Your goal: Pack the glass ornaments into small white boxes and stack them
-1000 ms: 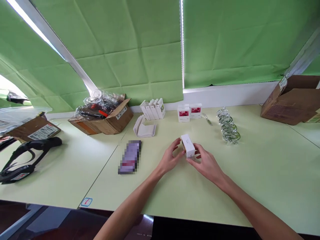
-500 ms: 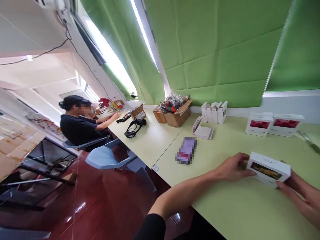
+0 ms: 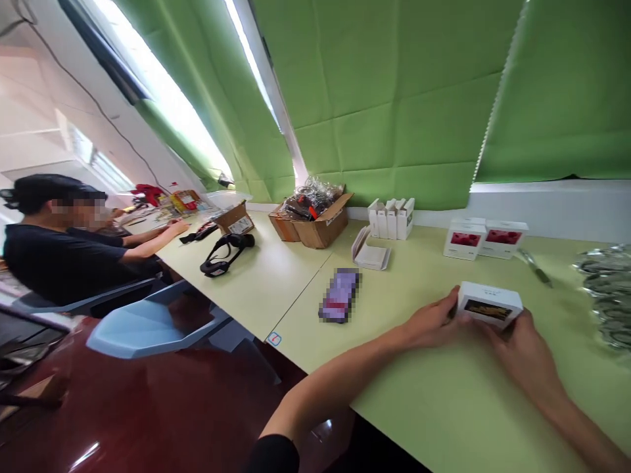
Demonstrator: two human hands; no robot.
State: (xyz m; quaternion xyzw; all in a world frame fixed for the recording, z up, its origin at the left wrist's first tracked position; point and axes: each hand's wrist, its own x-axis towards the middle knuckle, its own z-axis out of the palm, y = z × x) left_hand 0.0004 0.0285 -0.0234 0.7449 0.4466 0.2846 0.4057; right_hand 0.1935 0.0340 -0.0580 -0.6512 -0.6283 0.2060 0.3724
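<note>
Between my two hands is a small white box [image 3: 488, 304] with a dark picture on its front side, held just over the green-topped table [image 3: 419, 407]. My left hand [image 3: 438, 318] grips its left end, the thumb along the lower front edge. From the right, my right hand [image 3: 522, 348] closes round the other end, with its thumb under the front. Behind the box stand two white boxes with red pictures, one on the left [image 3: 464, 239] and one on the right [image 3: 501, 238]. A pen [image 3: 536, 268] lies beside them.
A phone [image 3: 340, 295] lies left of my hands. Farther back are an opened white carton [image 3: 372, 253], several upright white cartons [image 3: 392, 220] and a cardboard box [image 3: 318, 226] of wrapped items. Plastic-wrapped coils [image 3: 608, 295] sit at right. A headset [image 3: 224, 253] and a seated person [image 3: 64, 243] are leftward.
My view has swung to the right, bringing the wrapped coils into sight. The white box has turned to face me more squarely, and my right hand has shifted its hold beneath the right end.
</note>
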